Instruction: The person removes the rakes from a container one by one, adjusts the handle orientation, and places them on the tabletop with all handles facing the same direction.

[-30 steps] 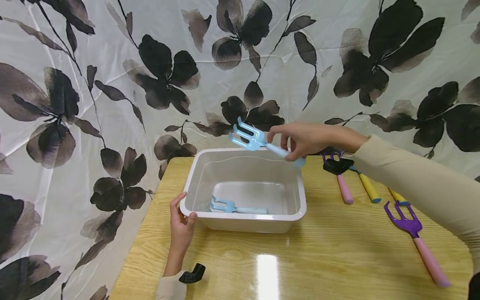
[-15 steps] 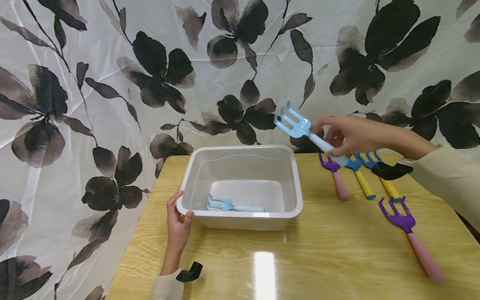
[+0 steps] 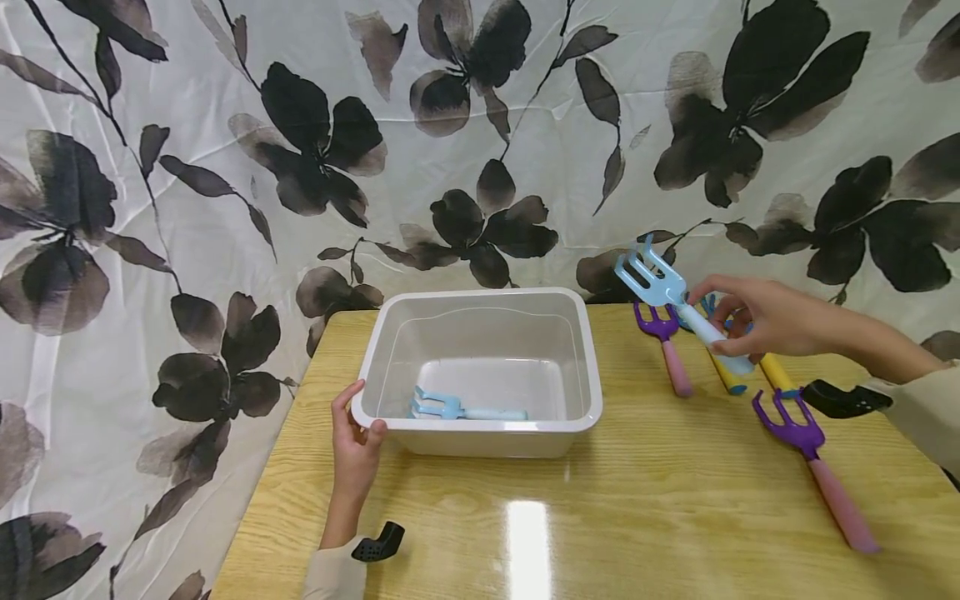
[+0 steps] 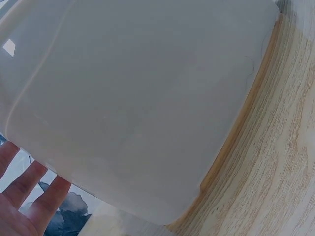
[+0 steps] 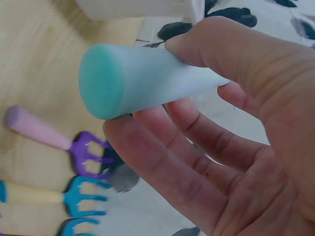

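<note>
My right hand (image 3: pixel 780 317) holds a light blue hand fork (image 3: pixel 660 283) by its pale handle (image 5: pixel 147 78), thumb on one side and fingers on the other. Its tines point up and left, over the row of forks at the back right. My left hand (image 3: pixel 356 454) grips the near left corner of a white plastic tub (image 3: pixel 480 442), thumb in front and fingers at the side. Inside the tub lies a light blue hand rake (image 3: pixel 450 407) with bent tines. The left wrist view is filled mostly by the tub's wall (image 4: pixel 138 108), with fingers (image 4: pixel 49 201) at its edge.
On the right of the wooden table (image 3: pixel 637 517) lie a purple fork with pink handle (image 3: pixel 675 367), blue forks with yellow handles (image 5: pixel 39 191), partly hidden in the head view, and a larger purple fork (image 3: pixel 832 492) nearer me. A floral cloth (image 3: pixel 300 250) hangs behind.
My right hand has carried the light blue fork rightward from above the tub's back right corner, then lower over the other forks. My left hand has kept its grip on the tub.
</note>
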Tool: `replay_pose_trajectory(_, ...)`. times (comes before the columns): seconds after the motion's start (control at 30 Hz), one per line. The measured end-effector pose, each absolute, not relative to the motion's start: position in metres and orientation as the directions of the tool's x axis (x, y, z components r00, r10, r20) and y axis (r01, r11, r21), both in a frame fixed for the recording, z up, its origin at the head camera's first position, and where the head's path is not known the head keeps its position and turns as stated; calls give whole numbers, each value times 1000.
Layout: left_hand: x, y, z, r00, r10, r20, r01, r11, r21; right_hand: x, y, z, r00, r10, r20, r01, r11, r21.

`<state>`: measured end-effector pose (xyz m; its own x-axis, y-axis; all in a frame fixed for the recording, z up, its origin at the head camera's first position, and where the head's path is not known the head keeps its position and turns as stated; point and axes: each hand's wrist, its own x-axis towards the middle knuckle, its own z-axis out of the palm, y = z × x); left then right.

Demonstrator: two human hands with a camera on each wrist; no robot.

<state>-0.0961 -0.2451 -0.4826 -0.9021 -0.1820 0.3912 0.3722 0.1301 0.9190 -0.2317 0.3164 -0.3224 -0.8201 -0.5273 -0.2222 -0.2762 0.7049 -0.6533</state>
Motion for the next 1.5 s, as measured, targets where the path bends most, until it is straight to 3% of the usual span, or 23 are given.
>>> replay_pose_trajectory(0.3, -97, -246, -484, -896, -165, 412, 397, 118, 910, -197, 356, -371, -851, -487, -196, -201, 648, -734)
replay_pose_trajectory(0.57, -96, -248, -485, -889, -165, 427, 412, 116, 904, -164, 381, -418, -893, -440, -89, -253, 656, -712)
replay_pose_trajectory(0.93, -96, -246, -484, -895, -166, 414, 401, 109, 910, -124, 396, -459, -914, -361, -184, -95, 632, -769)
replay_pose_trajectory(1.2, -97, -246, -484, -894, -168, 415, 402, 108, 909, -112, 399, -470, -920, -312, -237, -76, 737, -672)
replay_pose_trajectory(1.5, -97, -246, -485, -900, -166, 404, 389, 115, 914, -99, 400, -479, -889, -324, -325, -10, 721, -692)
